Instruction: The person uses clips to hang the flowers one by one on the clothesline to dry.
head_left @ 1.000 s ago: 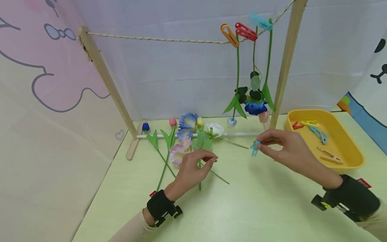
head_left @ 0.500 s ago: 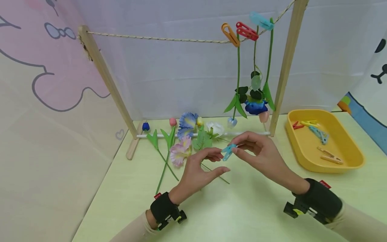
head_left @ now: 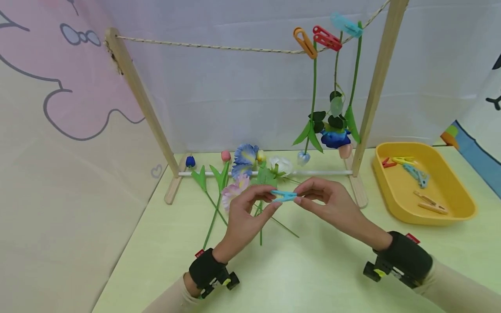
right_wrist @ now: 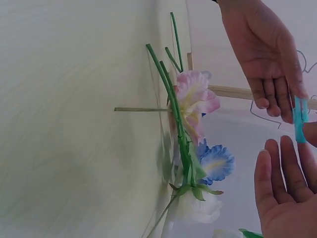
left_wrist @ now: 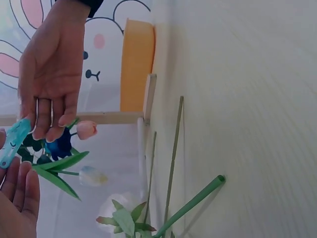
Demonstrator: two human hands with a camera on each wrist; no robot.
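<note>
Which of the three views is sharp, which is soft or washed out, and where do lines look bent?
Head view: evenly lit and sharp; the wooden posts lean outward, a wide-lens bend. Left wrist view: the blue peg and right hand are clear, the table smeared and pale. Right wrist view: the flowers are slightly soft, the background washed out around the left hand.

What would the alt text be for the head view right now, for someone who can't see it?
Two hands meet above a pale green table, the left hand and right hand each pinching an end of a blue clothespin. Behind them artificial flowers lie under a rope line with three pegged stems, and a yellow tray sits at right.
</note>
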